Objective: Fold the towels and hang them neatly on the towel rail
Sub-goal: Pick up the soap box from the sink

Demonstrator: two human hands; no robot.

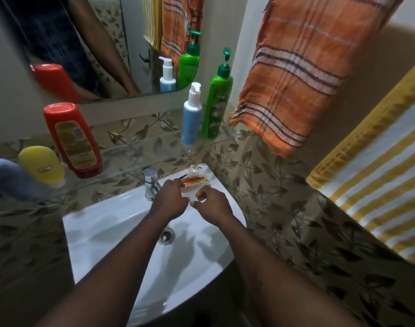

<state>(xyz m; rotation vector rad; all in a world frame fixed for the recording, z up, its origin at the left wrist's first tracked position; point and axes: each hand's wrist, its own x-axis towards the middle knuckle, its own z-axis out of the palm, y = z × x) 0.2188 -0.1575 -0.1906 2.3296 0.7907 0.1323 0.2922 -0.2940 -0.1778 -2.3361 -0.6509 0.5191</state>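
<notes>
Left hand [170,199] and right hand [213,205] over sink [112,223], fingers curled at soap dish [197,182], grip unclear; orange towel [296,79] hangs far right, long axis downward; right hand nearer; striped towel [379,173] further right.

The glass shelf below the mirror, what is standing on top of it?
On the glass shelf stand a red bottle, a yellow bottle, a white-and-blue pump bottle and a green pump bottle. The blue thing at its left end is too blurred to identify.
</notes>
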